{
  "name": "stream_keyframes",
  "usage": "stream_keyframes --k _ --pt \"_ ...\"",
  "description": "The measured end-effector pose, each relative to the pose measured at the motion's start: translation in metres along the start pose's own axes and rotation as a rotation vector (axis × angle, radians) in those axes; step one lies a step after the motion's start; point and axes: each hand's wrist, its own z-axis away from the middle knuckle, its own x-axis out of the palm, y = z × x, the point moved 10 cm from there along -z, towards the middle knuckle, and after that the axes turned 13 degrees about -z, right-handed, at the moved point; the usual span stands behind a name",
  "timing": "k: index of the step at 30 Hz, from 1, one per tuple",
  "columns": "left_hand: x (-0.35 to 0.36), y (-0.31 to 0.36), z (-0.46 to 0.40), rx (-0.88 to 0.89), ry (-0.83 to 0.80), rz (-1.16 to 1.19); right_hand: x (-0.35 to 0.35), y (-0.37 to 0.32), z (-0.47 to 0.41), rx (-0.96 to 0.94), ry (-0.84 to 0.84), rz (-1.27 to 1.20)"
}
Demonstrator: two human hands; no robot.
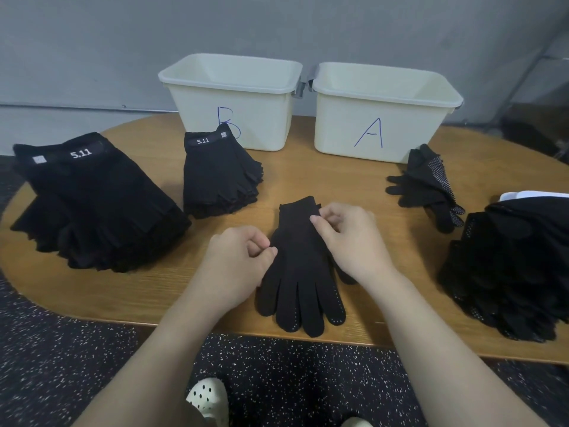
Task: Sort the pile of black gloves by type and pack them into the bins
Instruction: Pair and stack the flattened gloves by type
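Note:
A black full-finger glove with white grip dots lies flat at the table's front centre, fingers pointing toward me. My left hand pinches its left edge near the palm. My right hand pinches its right edge near the cuff. Two cream bins stand at the back: bin B on the left and bin A on the right. A big stack of fingerless 5.11 gloves sits far left, with a smaller such stack before bin B.
A small heap of dotted full-finger gloves lies before bin A. A large pile of dotted gloves fills the right edge of the wooden table. Speckled dark floor and a white shoe show below the table's front edge.

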Motion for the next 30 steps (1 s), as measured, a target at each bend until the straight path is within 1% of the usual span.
stream_keyframes --k 6,10,12,14,16,17,18,23,27,30 --pt "0.000 -0.005 0.001 -0.038 0.034 -0.034 0.003 0.003 -0.001 -0.053 0.050 0.127" --pt "-0.001 0.002 0.006 0.014 0.091 -0.119 0.005 -0.001 0.005 -0.098 0.103 0.249" --pt "-0.007 0.013 0.013 0.103 0.166 -0.224 0.006 -0.004 0.009 -0.113 0.109 0.305" --pt "-0.009 0.031 0.019 0.255 0.236 -0.298 0.005 -0.007 0.010 -0.122 0.123 0.333" --pt "-0.001 0.046 0.021 0.413 0.236 -0.371 0.003 -0.008 0.012 -0.131 0.148 0.359" --pt "0.004 0.050 0.019 0.458 0.225 -0.408 0.002 -0.009 0.012 -0.137 0.163 0.375" --pt "0.008 0.049 0.016 0.468 0.207 -0.429 0.001 -0.009 0.013 -0.141 0.176 0.383" --pt "0.011 0.034 0.001 0.367 0.137 -0.316 0.001 -0.004 0.012 -0.142 0.178 0.354" --pt "0.008 0.029 -0.011 0.315 0.125 -0.217 0.001 -0.004 0.012 -0.139 0.177 0.325" --pt "0.008 0.026 -0.017 0.246 0.145 -0.132 0.000 -0.003 0.012 -0.124 0.181 0.326"
